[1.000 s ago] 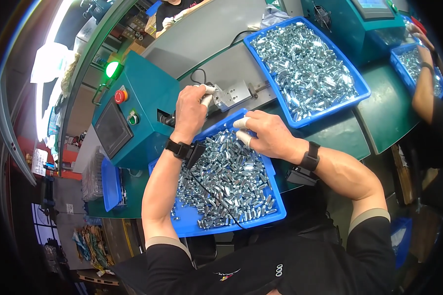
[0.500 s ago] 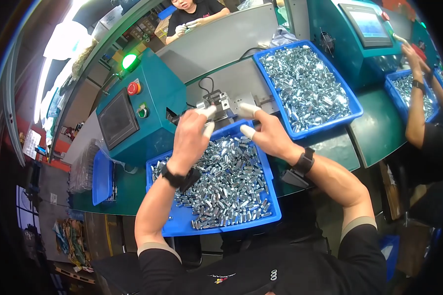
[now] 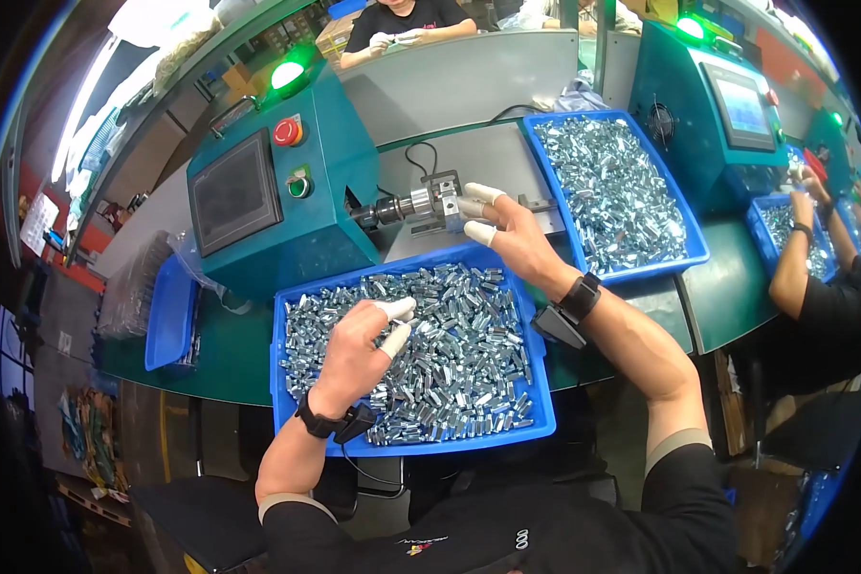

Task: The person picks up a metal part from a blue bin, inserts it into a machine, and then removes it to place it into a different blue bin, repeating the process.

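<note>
The metal pieces (image 3: 459,373) lie in the near blue tray (image 3: 543,402); above them, the left hand (image 3: 347,354) has its fingertips apart. The right hand (image 3: 521,241) is at the fixture (image 3: 449,205), its grip I cannot tell; fingers should avoid the spindle (image 3: 390,210).

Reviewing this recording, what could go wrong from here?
Pinching: the right hand's grip is close to the spindle and metal clamp, so its covered fingertips might be caught if either moves.

Spilling: the left hand's grip is over a blue tray of loose metal pieces; a knock might scatter some.
</note>
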The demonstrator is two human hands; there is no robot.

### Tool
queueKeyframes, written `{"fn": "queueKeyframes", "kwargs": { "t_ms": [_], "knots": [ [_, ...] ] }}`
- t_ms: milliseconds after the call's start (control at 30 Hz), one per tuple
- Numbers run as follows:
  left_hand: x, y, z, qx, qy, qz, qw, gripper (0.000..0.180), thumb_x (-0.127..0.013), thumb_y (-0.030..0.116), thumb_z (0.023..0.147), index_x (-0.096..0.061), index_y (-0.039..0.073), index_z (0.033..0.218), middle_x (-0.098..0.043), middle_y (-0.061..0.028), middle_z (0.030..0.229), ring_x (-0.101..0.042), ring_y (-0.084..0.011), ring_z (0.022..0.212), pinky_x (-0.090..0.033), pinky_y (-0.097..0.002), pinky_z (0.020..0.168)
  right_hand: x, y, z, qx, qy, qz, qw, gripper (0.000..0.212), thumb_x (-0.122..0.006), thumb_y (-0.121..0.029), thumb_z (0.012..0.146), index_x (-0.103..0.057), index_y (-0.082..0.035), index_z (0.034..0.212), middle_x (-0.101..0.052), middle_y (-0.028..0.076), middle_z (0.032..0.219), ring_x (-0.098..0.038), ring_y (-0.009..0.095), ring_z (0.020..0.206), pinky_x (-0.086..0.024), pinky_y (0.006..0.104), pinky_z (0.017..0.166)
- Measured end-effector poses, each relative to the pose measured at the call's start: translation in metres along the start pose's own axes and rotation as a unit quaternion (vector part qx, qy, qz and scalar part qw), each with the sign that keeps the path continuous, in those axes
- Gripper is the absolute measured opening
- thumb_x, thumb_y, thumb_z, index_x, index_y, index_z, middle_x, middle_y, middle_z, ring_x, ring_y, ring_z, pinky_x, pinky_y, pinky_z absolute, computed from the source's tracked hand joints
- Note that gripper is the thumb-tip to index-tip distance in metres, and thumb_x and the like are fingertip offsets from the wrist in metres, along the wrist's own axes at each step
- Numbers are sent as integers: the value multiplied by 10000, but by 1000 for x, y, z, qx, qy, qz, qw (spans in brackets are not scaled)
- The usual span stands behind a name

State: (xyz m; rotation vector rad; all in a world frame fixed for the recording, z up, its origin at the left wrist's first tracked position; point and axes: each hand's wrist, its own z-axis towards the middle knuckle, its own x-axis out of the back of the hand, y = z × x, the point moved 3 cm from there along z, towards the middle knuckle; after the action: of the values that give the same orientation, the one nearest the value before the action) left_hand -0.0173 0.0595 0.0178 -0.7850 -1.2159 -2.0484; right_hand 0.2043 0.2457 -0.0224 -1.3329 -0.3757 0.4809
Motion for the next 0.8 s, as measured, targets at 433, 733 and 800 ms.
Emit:
{"fn": "queueKeyframes", "kwargs": {
  "t_ms": [433,733,800],
  "knots": [
    [0,6,1,38,-51,-31,998,358,-806,-16,896,-783,22,1251,-815,-122,1085,-752,-299,1032,-594,-393,914,-5,18,4,4,-20,29,999,697,-684,-73,1039,-389,0,1666,-595,181,1599,-591,262,1443,-463,407,1217],
    [-1,1,3,50,-60,-39,996,347,-802,-22,895,-784,22,1239,-817,-120,1080,-752,-302,1042,-596,-396,921,-2,19,4,19,-31,-4,999,715,-700,-97,1038,-382,-4,1672,-583,169,1610,-598,258,1424,-472,415,1208],
    [0,2,3,51,-57,-41,996,345,-802,-22,895,-784,21,1237,-817,-120,1078,-752,-303,1042,-596,-396,922,-3,19,4,19,-32,-8,999,717,-701,-98,1038,-381,-3,1672,-581,170,1612,-596,259,1427,-473,415,1207]
  ]
}}
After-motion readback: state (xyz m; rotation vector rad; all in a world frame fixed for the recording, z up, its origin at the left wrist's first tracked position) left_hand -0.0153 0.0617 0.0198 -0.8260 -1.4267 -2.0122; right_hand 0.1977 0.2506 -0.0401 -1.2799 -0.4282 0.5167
